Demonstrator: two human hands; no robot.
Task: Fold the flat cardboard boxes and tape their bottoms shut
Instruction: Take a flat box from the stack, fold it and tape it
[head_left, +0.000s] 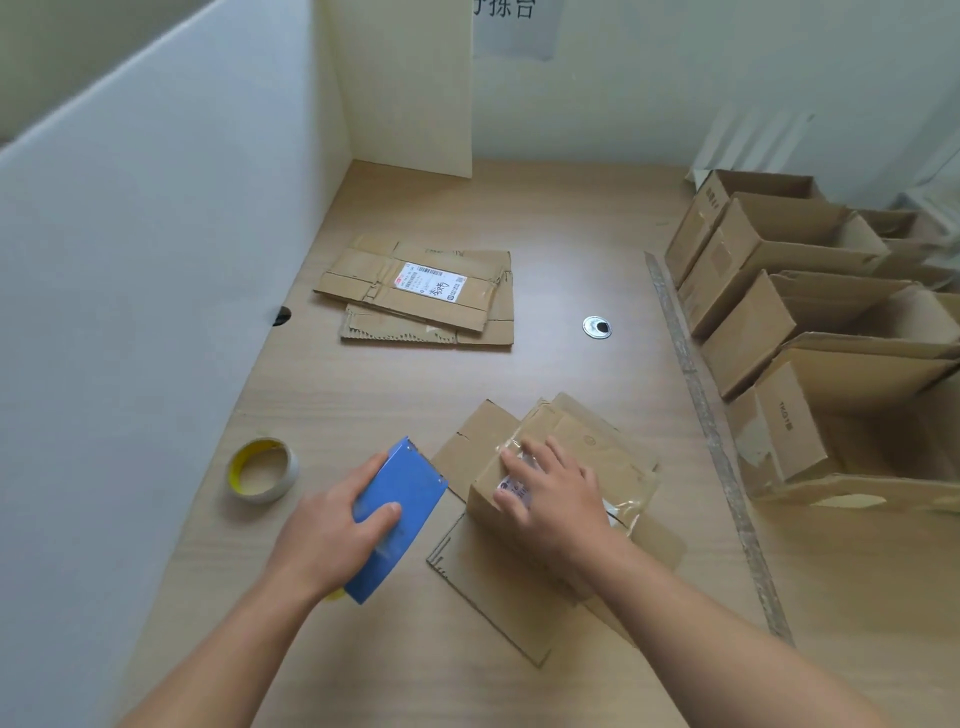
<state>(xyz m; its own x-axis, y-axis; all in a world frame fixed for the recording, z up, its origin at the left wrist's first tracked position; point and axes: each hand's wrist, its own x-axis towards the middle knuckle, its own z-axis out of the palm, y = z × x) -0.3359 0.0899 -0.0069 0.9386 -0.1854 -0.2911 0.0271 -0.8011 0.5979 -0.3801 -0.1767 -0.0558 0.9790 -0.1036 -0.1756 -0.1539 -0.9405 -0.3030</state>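
Person visible only as two arms and two hands. Left hand (332, 530) bare, right hand (556, 499) bare, skin uncovered on fingers and wrists alike. Left forearm (223, 649) bare from wrist to bottom frame edge; right forearm (727, 639) bare same way. Wide lens stretches both forearms broad toward lower corners. Clothing, torso, upper arms out of frame
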